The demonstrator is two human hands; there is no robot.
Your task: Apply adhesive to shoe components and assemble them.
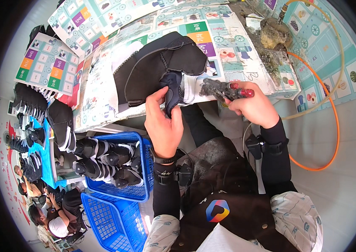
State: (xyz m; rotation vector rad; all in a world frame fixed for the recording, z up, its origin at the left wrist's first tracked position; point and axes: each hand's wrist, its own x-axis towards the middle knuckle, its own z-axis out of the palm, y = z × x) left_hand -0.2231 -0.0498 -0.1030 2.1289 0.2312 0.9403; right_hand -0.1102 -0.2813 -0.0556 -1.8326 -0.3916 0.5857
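My left hand (164,128) pinches a dark navy padded edge (172,93) of a black shoe upper between thumb and fingers, at the table's near edge. Beyond it, more black shoe-upper fabric (144,75) with zigzag stitching lies spread on the table; whether it is one piece with the pinched part, I cannot tell. A white strip (189,89) runs along the right side of the navy part. My right hand (258,105) is wrapped round a spray gun (218,89) caked in grey residue, with red fittings. Its crusted front faces the white strip, apart from it.
Printed paper sheets cover the worktable (232,38). A crusted lump (274,33) sits at its far right. An orange hose (338,126) and a yellowish hose (342,54) loop down at right. Left stand a blue basket (148,172) of shoe uppers, another blue basket (115,222) and seated people (58,222).
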